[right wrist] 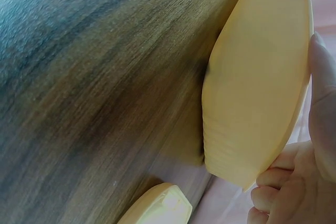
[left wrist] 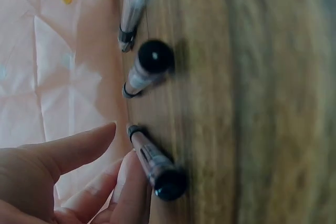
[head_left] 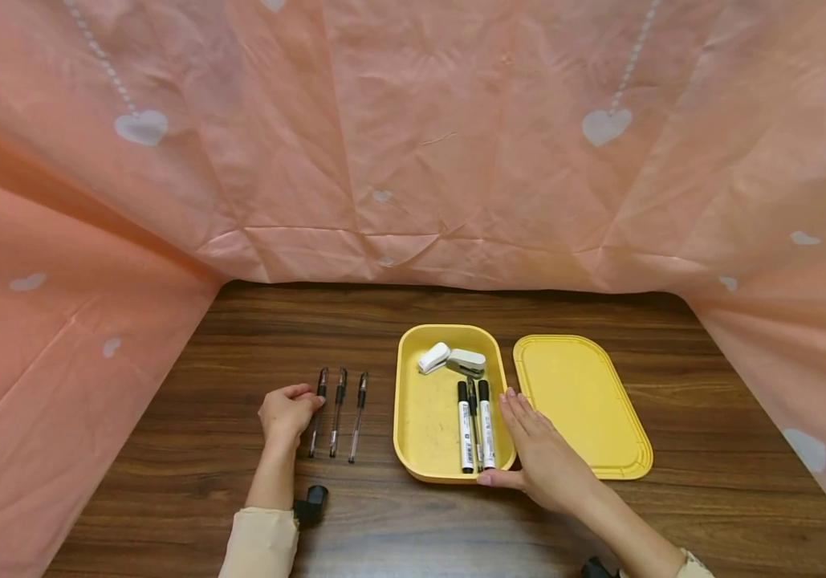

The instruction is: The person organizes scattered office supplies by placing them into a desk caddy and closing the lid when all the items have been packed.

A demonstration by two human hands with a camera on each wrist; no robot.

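Note:
Beside the leftmost of three black-capped gel pens (head_left: 316,425), my left hand (head_left: 290,411) is lowered to the table. In the left wrist view its fingers (left wrist: 128,187) lie along that pen (left wrist: 152,161), and the thumb stands a little apart from it. My right hand (head_left: 546,461) rests against a yellow box (head_left: 427,470), fingers straight along its right rim and thumb at the front rim. Inside the box are two markers (head_left: 465,429) with a gel pen (head_left: 474,421) between them, a white stapler (head_left: 466,361) and a smaller white item (head_left: 434,357).
A yellow lid (head_left: 579,401) lies flat to the right of the box. The other two gel pens (head_left: 337,413) are side by side between the left hand and the box. Pink curtain (head_left: 456,160) with white hearts encloses the wooden table (head_left: 189,449) at the back and sides.

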